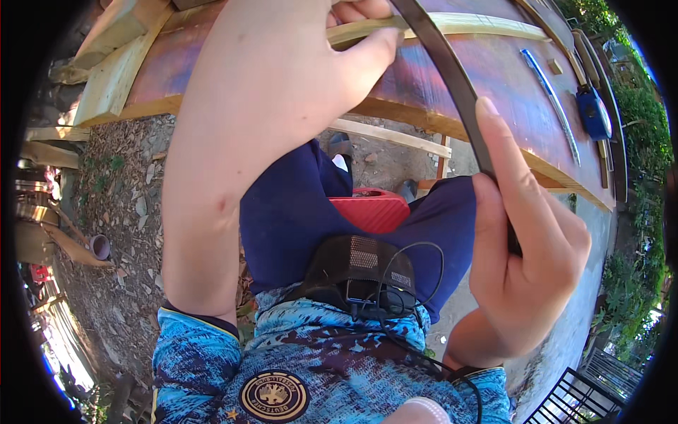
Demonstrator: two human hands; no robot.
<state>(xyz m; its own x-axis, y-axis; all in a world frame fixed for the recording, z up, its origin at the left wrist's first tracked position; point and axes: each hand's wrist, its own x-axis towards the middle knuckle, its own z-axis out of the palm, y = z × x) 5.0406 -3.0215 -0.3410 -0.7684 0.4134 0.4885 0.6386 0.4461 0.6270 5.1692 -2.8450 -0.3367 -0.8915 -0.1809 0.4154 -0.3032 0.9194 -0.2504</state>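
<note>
My left hand is at the top, its fingers closed on a pale wooden strip lying along the workbench. A long, flat, dark tool, like a metal bar or blade, slants across that strip beside my left fingertips. My right hand grips the tool's lower part, index finger stretched along it. To the right on the bench lie a long thin blue-and-silver item, a small wood block and a blue tape measure.
Wooden offcuts sit at the bench's left. My legs straddle a red seat, with a wooden rail beyond. A small pot and boards are on the dirt at left; a metal grille and plants border the right.
</note>
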